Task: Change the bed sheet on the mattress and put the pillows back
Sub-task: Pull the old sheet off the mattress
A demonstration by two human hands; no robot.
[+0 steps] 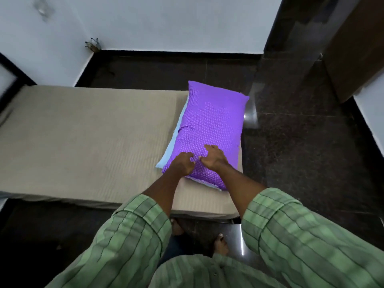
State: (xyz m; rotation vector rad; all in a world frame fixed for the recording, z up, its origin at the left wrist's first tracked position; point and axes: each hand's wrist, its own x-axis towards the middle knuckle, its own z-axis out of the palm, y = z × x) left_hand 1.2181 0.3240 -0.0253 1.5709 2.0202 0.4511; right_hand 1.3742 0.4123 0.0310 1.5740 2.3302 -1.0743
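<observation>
A low mattress (83,142) covered with a beige striped sheet lies across the view. At its right end a purple dotted pillow (209,121) lies on top of a light blue pillow (170,150), of which only the left edge shows. My left hand (184,164) and my right hand (212,157) sit side by side on the near end of the purple pillow. Their fingers are curled into its cover. The far corner of the purple pillow hangs past the mattress edge.
Dark polished floor (291,142) surrounds the mattress. White walls (166,21) stand behind and to the left, and a dark wooden door (357,48) is at the right. My bare feet (220,244) stand at the mattress's near edge.
</observation>
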